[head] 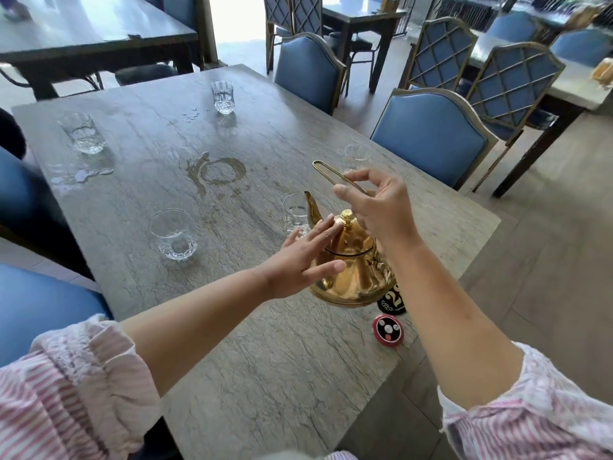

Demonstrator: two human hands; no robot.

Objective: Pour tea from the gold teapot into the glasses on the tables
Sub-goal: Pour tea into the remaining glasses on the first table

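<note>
The gold teapot (351, 277) stands tilted near the right edge of the grey table (258, 343), spout toward the far side. My right hand (378, 207) is closed around its thin wire handle, which sticks up and to the left. My left hand (305, 257) lies flat against the pot's lid and side, fingers spread. A glass (297, 215) stands just behind the spout. Other clear glasses stand at the near left (172, 234), the far left (81, 132), the far middle (223, 97) and behind my right hand (356, 156), partly hidden.
Wet rings and spilled drops (215, 174) mark the table's middle and left. A black number stand (393, 298) and a red round call button (388, 330) sit beside the pot. Blue padded chairs (431, 134) line the right side; more tables stand beyond.
</note>
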